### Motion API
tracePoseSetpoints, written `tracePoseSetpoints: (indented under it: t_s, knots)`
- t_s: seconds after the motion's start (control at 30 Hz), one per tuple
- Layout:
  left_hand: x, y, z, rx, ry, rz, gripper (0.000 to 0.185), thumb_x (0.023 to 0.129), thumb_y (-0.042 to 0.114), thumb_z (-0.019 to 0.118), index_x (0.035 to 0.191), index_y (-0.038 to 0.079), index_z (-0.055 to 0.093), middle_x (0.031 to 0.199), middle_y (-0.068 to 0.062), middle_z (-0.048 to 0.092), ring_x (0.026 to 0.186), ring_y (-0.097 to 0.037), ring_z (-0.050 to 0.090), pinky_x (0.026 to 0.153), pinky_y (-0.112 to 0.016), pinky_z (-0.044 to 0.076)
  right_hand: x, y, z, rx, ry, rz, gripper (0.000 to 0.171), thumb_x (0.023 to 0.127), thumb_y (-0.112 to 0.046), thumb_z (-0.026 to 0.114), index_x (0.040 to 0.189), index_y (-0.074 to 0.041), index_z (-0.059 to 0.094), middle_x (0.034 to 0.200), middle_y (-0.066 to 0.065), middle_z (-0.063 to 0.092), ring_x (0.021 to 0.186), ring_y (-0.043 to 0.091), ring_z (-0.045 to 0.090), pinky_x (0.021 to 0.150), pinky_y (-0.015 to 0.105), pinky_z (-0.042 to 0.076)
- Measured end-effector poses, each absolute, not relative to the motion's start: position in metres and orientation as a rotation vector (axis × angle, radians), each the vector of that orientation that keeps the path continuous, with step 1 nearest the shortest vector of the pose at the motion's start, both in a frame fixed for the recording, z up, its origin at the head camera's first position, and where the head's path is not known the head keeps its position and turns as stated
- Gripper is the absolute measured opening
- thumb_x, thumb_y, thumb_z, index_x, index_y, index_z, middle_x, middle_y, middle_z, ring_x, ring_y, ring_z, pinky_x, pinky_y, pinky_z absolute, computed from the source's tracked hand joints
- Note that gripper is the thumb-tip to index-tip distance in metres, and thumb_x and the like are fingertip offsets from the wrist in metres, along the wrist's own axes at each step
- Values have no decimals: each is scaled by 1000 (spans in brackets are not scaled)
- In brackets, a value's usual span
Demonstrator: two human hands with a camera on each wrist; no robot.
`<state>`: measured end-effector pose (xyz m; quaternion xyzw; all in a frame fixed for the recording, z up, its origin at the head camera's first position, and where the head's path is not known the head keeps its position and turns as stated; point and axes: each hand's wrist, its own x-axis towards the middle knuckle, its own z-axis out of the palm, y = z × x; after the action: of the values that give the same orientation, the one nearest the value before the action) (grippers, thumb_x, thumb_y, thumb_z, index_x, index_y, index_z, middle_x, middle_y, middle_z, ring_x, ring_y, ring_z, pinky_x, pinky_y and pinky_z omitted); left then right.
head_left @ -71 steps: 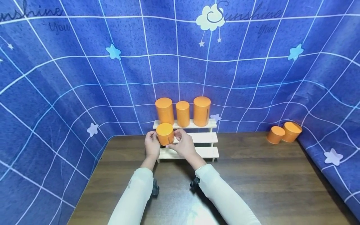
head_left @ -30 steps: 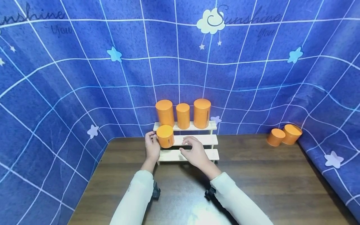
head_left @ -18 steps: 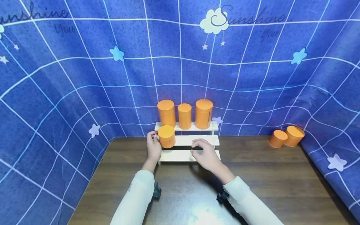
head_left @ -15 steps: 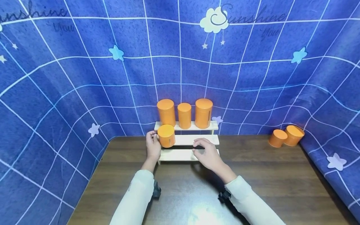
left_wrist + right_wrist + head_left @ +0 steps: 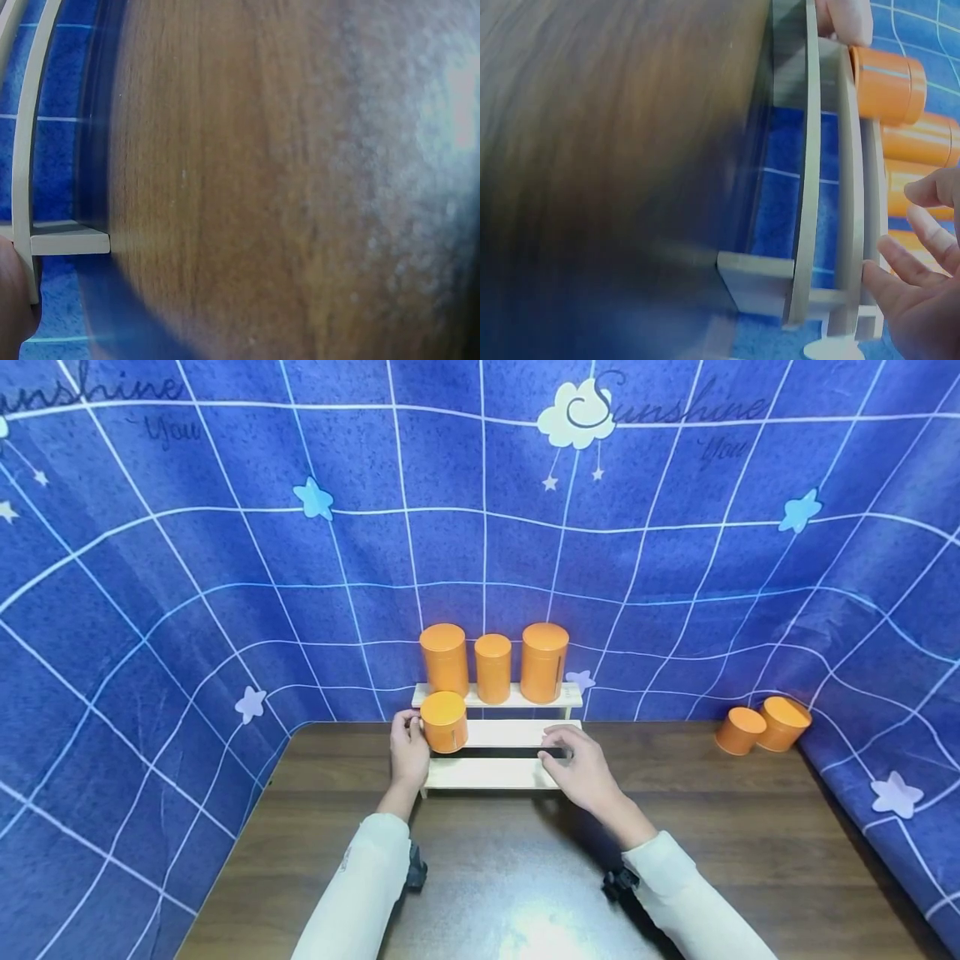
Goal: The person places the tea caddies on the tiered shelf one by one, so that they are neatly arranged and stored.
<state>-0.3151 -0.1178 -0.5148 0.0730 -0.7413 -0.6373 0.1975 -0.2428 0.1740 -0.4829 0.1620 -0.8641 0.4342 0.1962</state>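
**Left hand on short tin, right hand loose at rack's right end**

Blue grid backdrop cloth (image 5: pixel 225 568) with stars, clouds, "Sunshine" script, draped behind and round a dark wood table (image 5: pixel 735 835). Landmark: pale three-step wooden rack (image 5: pixel 517 732) at the table's back edge, centre. On the rack's top step: three upright orange tins (image 5: pixel 492 668) in a row. On the middle step, left end: one short orange tin (image 5: pixel 444 722), upright. Left hand (image 5: pixel 408 754) at the rack's left end, fingers curled round that short tin's left side, gripping it. Right hand (image 5: pixel 583 768) in front of the rack's right end, over the lower steps, fingers relaxed and spread, holding nothing; right wrist view shows fingertips (image 5: pixel 877 271) near the rack's edge, contact unclear. Far right of the rack, by the cloth: two more orange tins (image 5: pixel 761 727), touching, tilted. Pale long sleeves (image 5: pixel 360 893) on both arms.
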Motion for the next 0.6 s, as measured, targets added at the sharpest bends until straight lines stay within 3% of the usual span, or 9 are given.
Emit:
tracePoseSetpoints:
  t_s: [0.17,0.43,0.6]
  knots:
    - [-315,-118,-515,188,-2086,-1773,19,106,14,39,114,3,52,101,-12,55,86,-16,52,73,-28,47,-241,186,-480,417,-2418,1202,11,85,-13,75,94,-9,69,119,9,69,102,26,66,81,43,52]
    - [-317,-120,-516,169,-2131,-1708,20,107,15,38,114,4,52,108,-12,57,94,-21,53,81,-32,46,-245,209,-481,347,-2382,1180,13,85,-11,75,96,-6,70,118,10,70,115,26,64,97,37,47]
    - [-316,-121,-516,153,-2136,-1702,20,107,15,37,114,4,52,109,-13,56,95,-22,54,82,-34,46,-247,228,-486,287,-2389,1157,11,85,-12,74,94,-9,70,118,10,70,116,28,63,102,42,44]
